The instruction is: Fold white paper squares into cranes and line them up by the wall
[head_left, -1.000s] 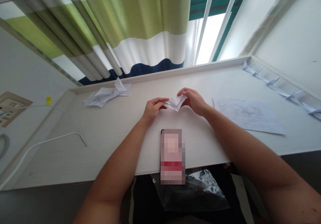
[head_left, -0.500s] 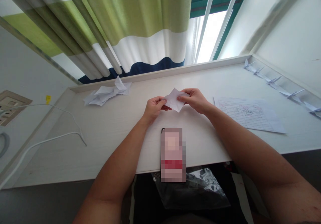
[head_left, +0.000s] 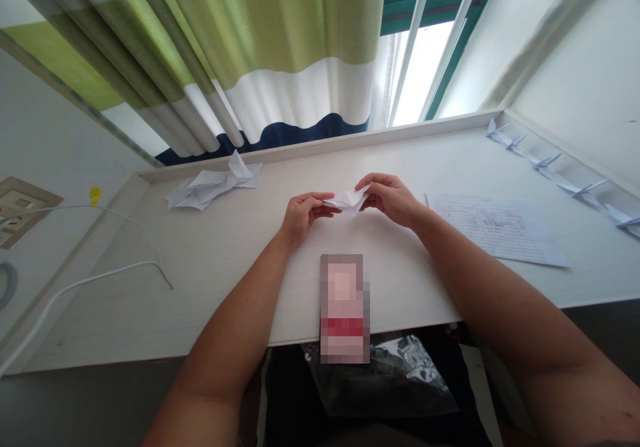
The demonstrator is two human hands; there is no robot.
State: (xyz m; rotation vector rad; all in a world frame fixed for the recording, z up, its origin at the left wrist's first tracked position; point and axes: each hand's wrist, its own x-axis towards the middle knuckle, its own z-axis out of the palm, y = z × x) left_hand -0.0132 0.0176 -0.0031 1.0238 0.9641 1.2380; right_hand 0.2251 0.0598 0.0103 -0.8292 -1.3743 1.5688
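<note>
Between my two hands, above the middle of the white desk (head_left: 240, 267), is a small folded white paper (head_left: 347, 200), tilted so that its creased edges show. My left hand (head_left: 303, 217) pinches its left corner between thumb and fingers. On the opposite side my right hand (head_left: 390, 199) grips the right part with thumb and fingertips. Nearer to me lies a phone (head_left: 345, 307), its screen blurred out, reaching over the desk's front edge. Some of my fingers are hidden behind the paper.
Loose folded papers (head_left: 213, 187) lie at the back left. A written sheet (head_left: 495, 227) rests beside my right forearm, and several folded paper pieces (head_left: 547, 161) line the right edge. A white cable (head_left: 115, 272) crosses the left side. A clear plastic bag (head_left: 385, 380) sits on my lap.
The paper has turned from facing me as a diamond to a flatter, edge-on tilt. My right fingers have shifted their hold on it, and both hands stay in about the same place.
</note>
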